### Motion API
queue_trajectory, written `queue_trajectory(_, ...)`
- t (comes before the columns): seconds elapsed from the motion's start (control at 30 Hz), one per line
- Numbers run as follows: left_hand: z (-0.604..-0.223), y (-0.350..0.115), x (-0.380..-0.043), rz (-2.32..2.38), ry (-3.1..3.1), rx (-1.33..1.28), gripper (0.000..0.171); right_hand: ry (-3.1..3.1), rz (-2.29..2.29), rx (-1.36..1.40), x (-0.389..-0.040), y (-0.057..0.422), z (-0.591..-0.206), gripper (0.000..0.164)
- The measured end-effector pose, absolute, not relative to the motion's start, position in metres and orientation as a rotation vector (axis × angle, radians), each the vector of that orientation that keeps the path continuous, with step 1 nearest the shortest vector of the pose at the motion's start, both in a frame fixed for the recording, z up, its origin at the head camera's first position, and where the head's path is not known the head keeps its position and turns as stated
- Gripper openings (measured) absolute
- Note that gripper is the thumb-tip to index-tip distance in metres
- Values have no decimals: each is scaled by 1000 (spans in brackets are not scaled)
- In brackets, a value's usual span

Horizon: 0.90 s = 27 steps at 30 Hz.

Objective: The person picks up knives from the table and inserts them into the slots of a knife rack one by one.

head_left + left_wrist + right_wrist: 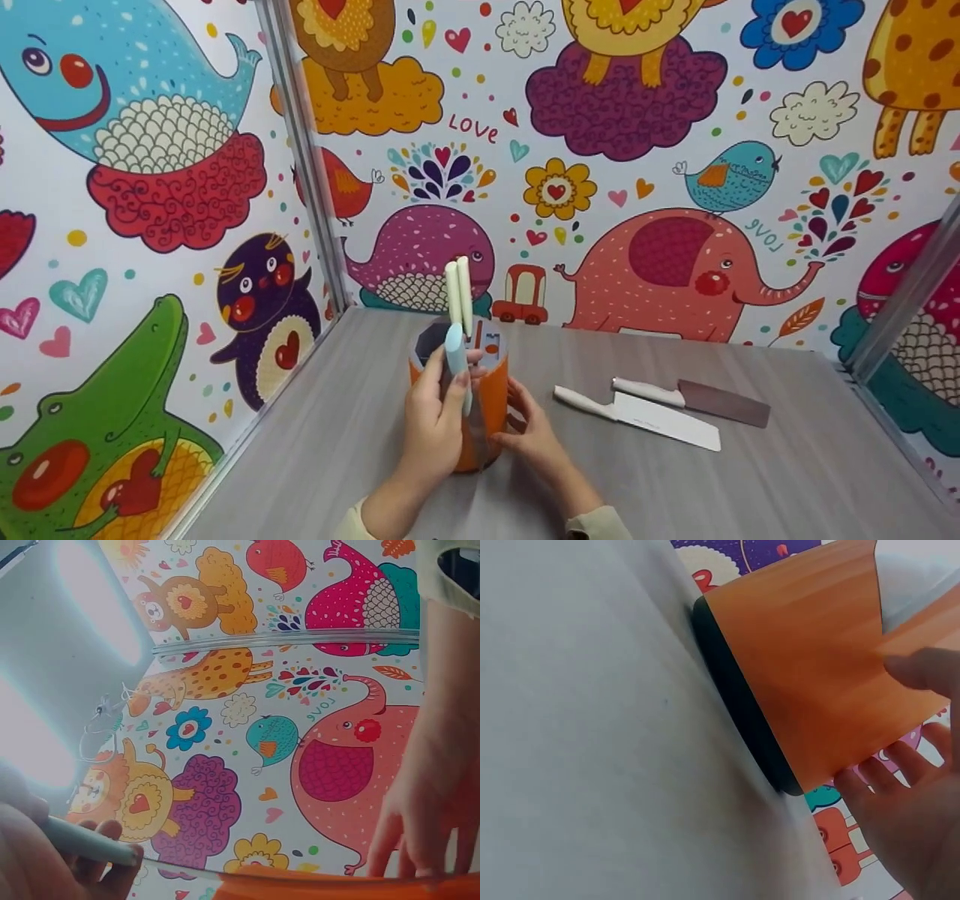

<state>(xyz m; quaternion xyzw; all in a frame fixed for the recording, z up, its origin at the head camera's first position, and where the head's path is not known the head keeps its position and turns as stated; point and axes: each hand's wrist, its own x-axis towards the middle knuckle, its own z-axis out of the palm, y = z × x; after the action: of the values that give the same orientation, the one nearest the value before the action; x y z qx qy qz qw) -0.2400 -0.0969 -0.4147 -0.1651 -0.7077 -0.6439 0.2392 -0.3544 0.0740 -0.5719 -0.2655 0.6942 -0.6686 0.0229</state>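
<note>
An orange knife block [492, 401] with a dark base [739, 694] stands upright on the table. My left hand [429, 424] grips the light blue handle [454, 349] of a knife at the block's near side. The knife's blade [907, 577] points down along the outside of the block. In the left wrist view the handle [94, 842] lies between thumb and fingers. My right hand [536, 436] holds the block's right side, thumb in front and fingers around it. Two pale handles [458, 292] stick up from the block's top.
To the right, a white-bladed cleaver [667, 421] lies on the table [600, 487], and a brown-bladed cleaver [724, 403] is just behind it. Walls with cartoon animals [675, 277] enclose the table at the back and sides.
</note>
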Motion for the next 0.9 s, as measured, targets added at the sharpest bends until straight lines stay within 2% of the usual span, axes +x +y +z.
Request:
queue_trajectory(0.3,-401,-107,-237,-1744,-1880,-407,41,2235,-1969,-689,-352,67,-574,107)
queue_trajectory(0.57,-379,-109,-239,-1634,-1847,-447,36,2212,-1980,-629,-352,67,-574,109)
queue_trajectory(0.9,-346,-103,-246,-1619,-1843,-530,39,2253,-1994,-654,-352,69,-574,107)
